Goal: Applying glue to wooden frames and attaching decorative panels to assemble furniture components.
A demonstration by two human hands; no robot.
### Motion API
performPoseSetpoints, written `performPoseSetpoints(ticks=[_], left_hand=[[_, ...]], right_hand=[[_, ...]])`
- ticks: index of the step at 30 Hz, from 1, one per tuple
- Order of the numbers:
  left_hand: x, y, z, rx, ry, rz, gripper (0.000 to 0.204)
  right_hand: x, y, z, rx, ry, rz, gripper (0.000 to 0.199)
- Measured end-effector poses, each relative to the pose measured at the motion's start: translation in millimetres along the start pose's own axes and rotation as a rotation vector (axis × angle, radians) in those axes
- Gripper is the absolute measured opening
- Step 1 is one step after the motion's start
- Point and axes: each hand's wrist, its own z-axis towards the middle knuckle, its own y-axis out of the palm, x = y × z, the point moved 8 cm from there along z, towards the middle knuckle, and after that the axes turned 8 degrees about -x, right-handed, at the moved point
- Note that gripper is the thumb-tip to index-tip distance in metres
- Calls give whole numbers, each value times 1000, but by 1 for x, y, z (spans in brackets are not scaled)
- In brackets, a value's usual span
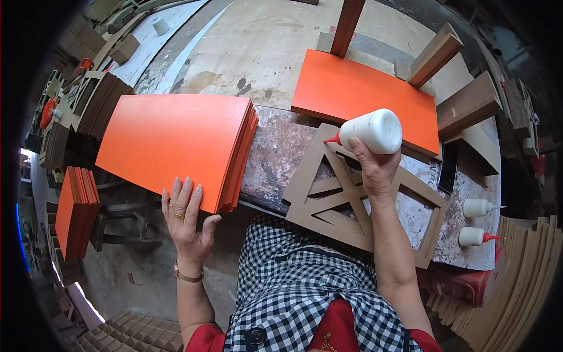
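Note:
My right hand (377, 165) grips a white glue bottle (370, 130), tipped so its red nozzle meets the upper left part of a brown fretwork panel (296, 196). This flat panel has crossed bars and cut-out openings, and it lies at the table's near edge. To the left, my left hand (186, 214) rests with fingers stretched out on the near edge of a stack of orange boards (176, 138). Its thumb stands apart from the fingers. Beyond the panel lies another orange board (363, 94), partly hidden by the bottle.
Two smaller glue bottles, one pale-tipped (476, 207) and one red-tipped (472, 236), lie at the right. A dark phone (448, 168) is near them. Brown blocks (437, 56) stand around the far orange board. More orange boards (76, 211) are stacked at the left, off the table.

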Motion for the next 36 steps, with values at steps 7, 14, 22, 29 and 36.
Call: performPoseSetpoints(ticks=[7,14,22,29,36], left_hand=[[2,3,-2,41,17,18,45],[7,2,-2,62,37,5,42],[10,7,-3,57,75,5,39],[4,8,-7,48,79,28,38],[3,11,-9,36,91,49,38]], right_hand=[[-6,-36,-10,48,1,-32,55],[-10,-120,-37,240,-25,63,49],[-27,-222,-79,413,-64,-95,43],[-46,-285,-106,570,-111,-138,34],[-54,-331,-125,654,-149,-212,45]])
